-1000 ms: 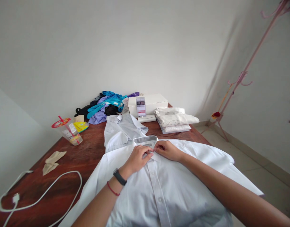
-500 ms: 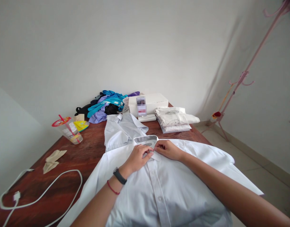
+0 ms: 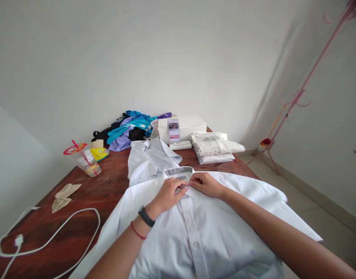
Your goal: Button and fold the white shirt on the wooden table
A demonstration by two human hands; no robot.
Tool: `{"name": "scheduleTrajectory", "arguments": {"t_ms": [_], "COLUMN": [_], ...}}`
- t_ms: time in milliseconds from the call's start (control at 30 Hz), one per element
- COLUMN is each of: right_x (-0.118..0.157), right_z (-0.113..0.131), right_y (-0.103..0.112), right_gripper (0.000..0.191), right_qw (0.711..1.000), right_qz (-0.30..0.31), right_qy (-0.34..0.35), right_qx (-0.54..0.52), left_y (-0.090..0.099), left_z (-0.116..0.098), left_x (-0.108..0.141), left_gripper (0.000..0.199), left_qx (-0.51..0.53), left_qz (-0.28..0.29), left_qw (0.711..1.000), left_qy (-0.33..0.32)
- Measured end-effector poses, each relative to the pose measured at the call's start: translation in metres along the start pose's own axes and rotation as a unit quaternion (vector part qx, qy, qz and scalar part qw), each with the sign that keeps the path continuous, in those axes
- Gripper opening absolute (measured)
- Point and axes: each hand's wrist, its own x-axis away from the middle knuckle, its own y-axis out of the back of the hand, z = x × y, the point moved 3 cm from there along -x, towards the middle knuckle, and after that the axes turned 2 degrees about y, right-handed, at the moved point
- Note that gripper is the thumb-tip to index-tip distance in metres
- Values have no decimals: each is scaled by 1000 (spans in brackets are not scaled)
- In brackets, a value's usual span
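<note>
A white button-up shirt (image 3: pixel 221 217) lies front side up across the near part of the table, its collar (image 3: pixel 178 171) pointing away from me. At the left side of the collar opening, my left hand (image 3: pixel 169 192) pinches the cloth between thumb and fingers. My right hand (image 3: pixel 207 184) grips the right collar edge with bent fingers, its fingertips close to my left ones. Whatever small part lies between the fingertips is hidden. Below the hands, the button strip (image 3: pixel 192 236) runs down towards me. A watch and a red cord are on my left wrist.
Another white shirt (image 3: pixel 150 159) lies just beyond the collar. Behind it are a heap of coloured clothes (image 3: pixel 134 128), a white box (image 3: pixel 192 124) and folded clothes (image 3: pixel 214 145). A plastic cup (image 3: pixel 86 161), tan cloth (image 3: pixel 64 197) and white cable (image 3: pixel 96 221) are at left; a pink rack (image 3: pixel 311 77) stands right.
Both hands stay at the collar in nearly the same pose. The view has shifted very slightly; the shirt shows no visible movement.
</note>
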Motion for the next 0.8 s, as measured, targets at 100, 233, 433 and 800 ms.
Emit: {"name": "scheduleTrajectory", "arguments": {"t_ms": [100, 233, 433, 800], "right_x": [0, 0, 1, 0], "right_z": [0, 0, 6, 3], "right_y": [0, 1, -4, -2], "right_gripper": [22, 24, 15, 19], "right_qw": [1000, 1000, 998, 999], "right_qz": [3, 5, 17, 0], "right_qy": [-3, -3, 7, 21], "right_qx": [0, 2, 61, 43], "left_y": [0, 0, 0, 6], "left_z": [0, 1, -1, -10], "left_x": [0, 1, 1, 3], "left_gripper": [11, 11, 12, 12], "left_qx": [0, -2, -14, 3], "left_qz": [0, 0, 0, -9], "left_qw": [1000, 1000, 1000, 1000], "left_qy": [0, 0, 1, 11]}}
